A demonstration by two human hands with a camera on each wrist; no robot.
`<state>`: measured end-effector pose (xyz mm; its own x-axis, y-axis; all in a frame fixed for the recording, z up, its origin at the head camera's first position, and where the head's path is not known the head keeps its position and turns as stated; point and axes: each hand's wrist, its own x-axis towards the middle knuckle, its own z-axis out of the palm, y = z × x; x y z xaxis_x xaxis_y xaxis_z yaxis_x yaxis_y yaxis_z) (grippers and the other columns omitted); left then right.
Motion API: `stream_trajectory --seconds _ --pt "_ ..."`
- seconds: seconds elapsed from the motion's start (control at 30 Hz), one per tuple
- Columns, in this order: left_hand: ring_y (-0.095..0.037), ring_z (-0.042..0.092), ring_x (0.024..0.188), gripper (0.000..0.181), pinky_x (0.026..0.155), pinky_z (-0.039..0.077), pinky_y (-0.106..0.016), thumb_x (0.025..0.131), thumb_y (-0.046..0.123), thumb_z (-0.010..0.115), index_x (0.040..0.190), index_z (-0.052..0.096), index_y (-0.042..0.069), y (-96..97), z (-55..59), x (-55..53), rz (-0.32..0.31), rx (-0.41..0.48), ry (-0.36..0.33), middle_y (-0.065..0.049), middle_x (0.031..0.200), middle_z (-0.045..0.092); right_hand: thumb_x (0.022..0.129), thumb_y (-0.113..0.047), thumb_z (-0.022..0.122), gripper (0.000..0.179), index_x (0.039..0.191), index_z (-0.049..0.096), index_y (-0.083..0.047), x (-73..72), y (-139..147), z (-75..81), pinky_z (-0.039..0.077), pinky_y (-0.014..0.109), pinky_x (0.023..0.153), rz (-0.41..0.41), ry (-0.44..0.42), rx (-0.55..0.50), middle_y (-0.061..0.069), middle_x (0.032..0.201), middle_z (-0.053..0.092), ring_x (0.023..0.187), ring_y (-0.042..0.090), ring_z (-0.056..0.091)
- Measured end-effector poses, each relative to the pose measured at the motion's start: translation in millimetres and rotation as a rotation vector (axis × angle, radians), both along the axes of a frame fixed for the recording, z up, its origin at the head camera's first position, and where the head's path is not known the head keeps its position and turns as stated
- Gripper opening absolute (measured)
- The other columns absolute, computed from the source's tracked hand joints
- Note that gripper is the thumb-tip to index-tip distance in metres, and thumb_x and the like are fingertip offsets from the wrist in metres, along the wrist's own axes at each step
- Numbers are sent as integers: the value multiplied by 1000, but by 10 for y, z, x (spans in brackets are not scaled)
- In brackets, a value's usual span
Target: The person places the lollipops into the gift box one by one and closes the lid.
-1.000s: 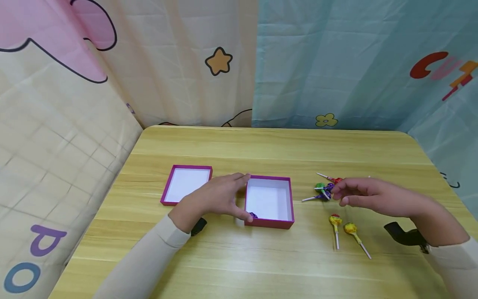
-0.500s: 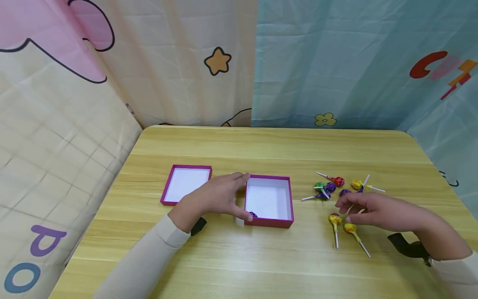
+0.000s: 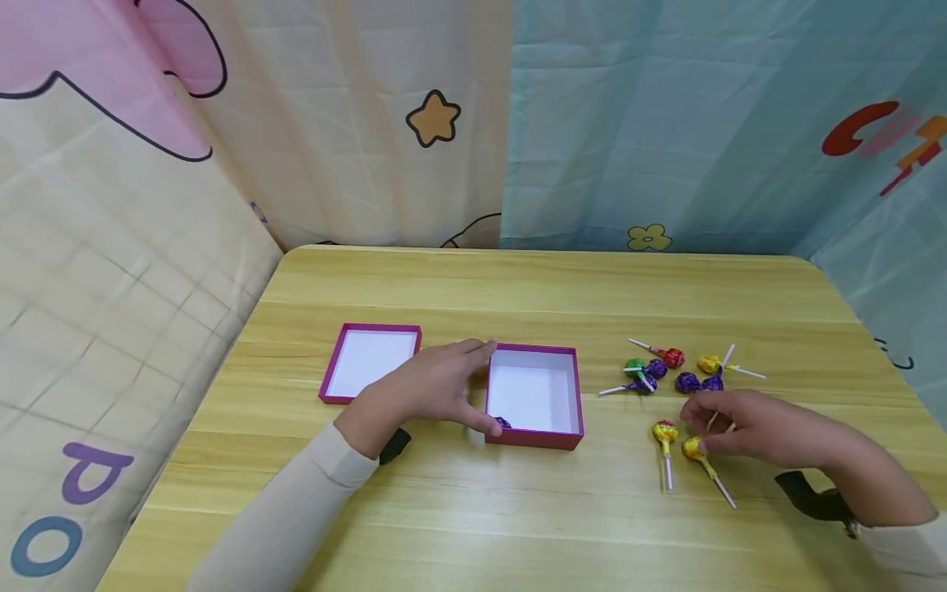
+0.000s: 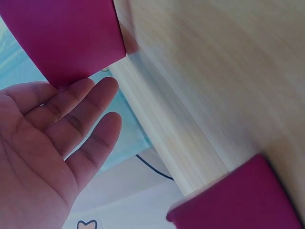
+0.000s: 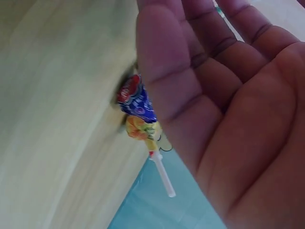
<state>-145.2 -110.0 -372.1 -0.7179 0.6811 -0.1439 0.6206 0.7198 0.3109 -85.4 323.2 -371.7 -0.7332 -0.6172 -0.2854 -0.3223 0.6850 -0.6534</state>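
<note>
In the head view my left hand (image 3: 436, 385) holds the left side of an open magenta box (image 3: 534, 393), fingers at the far corner and thumb at the near one. The left wrist view shows those fingertips against the box's wall (image 4: 71, 38). A purple-wrapped lollipop (image 3: 502, 423) shows partly inside, beside the thumb. My right hand (image 3: 765, 427) hovers over a yellow lollipop (image 3: 697, 450), thumb tip right at its head and fingers loosely bent. Left of that lies another yellow lollipop (image 3: 665, 432) with a red top. A blue-purple lollipop (image 5: 137, 99) shows past the right hand in its wrist view.
The magenta box lid (image 3: 372, 363) lies inside-up left of the left hand. Behind the right hand are several lollipops: a red one (image 3: 672, 358), a green one (image 3: 635, 367), purple ones (image 3: 687, 382) and a yellow one (image 3: 708, 364). Printed curtains (image 3: 636, 123) stand behind the wooden table (image 3: 444, 288).
My right hand has moved back toward the table's near side, from the lollipop cluster to the yellow lollipop, uncovering purple and yellow ones. My left hand stays at the box.
</note>
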Motion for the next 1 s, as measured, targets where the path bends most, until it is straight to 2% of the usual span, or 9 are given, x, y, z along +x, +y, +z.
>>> stream_trajectory --seconds 0.3,0.77,1.0 --pt "-25 43 137 123 108 40 -38 66 84 66 156 30 8 2 13 13 1 -2 0 -9 155 39 94 -28 70 25 107 60 -10 14 -11 -60 48 26 69 -62 -97 22 0 96 57 83 7 54" --pt "-24 44 136 123 108 40 -37 66 85 65 156 31 9 -3 -5 3 4 1 -3 -8 155 40 96 -17 68 12 100 58 -11 22 8 -137 36 27 56 -32 -61 -13 -5 80 50 71 5 45" --pt "-23 45 135 123 108 41 -37 67 84 65 157 30 9 -10 -8 8 3 2 -3 -8 154 40 97 -17 66 11 98 57 -10 12 12 -142 35 27 55 -45 -105 -7 -5 78 49 69 5 44"
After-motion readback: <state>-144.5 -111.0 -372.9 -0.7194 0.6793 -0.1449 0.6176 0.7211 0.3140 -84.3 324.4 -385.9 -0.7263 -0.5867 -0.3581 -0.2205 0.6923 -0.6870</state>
